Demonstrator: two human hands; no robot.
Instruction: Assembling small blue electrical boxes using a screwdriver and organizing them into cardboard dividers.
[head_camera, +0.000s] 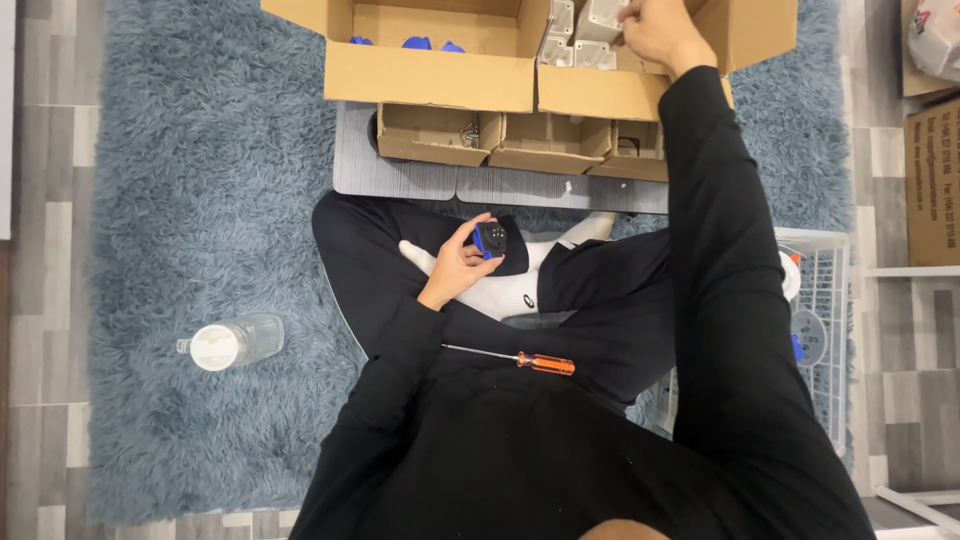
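Note:
I sit cross-legged on a blue-grey shaggy rug. My left hand (457, 268) holds a small blue and black plastic part (489, 239) above my knee. My right hand (657, 32) reaches far forward into the right-hand large cardboard box (610, 92), fingers on a pale grey plastic piece (597, 22) among similar ones; whether it grips that piece is unclear. An orange-handled screwdriver (517, 358) lies across my lap, touched by neither hand.
The left large cardboard box (430, 75) holds blue parts. Three small open cartons (545, 148) stand on a grey mat (400, 180). A clear plastic bottle (232, 342) lies on the rug at left. A white wire basket (820, 330) stands at right, with more boxes beyond.

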